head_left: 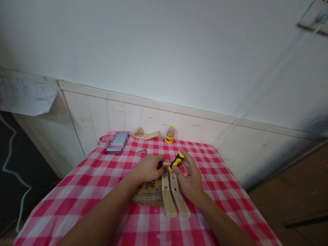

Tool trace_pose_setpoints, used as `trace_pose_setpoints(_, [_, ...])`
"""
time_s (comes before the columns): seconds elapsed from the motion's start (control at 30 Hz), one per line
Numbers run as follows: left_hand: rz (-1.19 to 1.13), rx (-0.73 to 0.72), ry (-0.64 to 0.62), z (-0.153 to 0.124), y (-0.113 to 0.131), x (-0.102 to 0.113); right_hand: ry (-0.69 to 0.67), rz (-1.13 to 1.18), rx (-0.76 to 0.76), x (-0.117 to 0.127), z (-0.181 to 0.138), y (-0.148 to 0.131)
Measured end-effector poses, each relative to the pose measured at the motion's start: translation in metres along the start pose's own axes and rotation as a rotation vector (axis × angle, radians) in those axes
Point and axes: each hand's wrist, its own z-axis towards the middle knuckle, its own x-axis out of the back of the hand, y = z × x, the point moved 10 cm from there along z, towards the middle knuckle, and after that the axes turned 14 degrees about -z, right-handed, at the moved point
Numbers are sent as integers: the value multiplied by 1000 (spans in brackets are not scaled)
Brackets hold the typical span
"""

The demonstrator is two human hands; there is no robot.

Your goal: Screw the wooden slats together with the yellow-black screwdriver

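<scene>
My right hand (pixel 191 176) is closed around a yellow and black screwdriver (pixel 176 161), which slants down to the left. Its tip is close to the upper end of the left of two pale wooden pieces (pixel 169 201), near a metal screw. Beside it lies the second wooden piece (pixel 181 201); both have dark holes, and their bent ends point toward me. My left hand (pixel 151 168) is curled at the far end of the wood, fingers closed; what they grip is hidden. Beneath the wood is a brown board (pixel 147 196) with dark printed markings.
On the red checked tablecloth (pixel 84 191), a pixelated phone-like object (pixel 118 141) lies at the back left. Along the wall stand a curved wooden part (pixel 146 134) and a small yellow-based container (pixel 169 134). Small metal pieces (pixel 142 150) lie behind my left hand.
</scene>
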Motion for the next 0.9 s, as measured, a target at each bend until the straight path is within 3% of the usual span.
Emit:
trace_pose_setpoints(0.2, [-5,-10,-3,0,0,0,-79,24,-12,-4,-1,2])
trace_pose_setpoints(0.53, [30,1,-5,0,1,0,-68,58,54,-2,1,-4])
trace_pose_setpoints(0.9, [36,-4,-7,0,2,0,-107,61,21,-6,0,2])
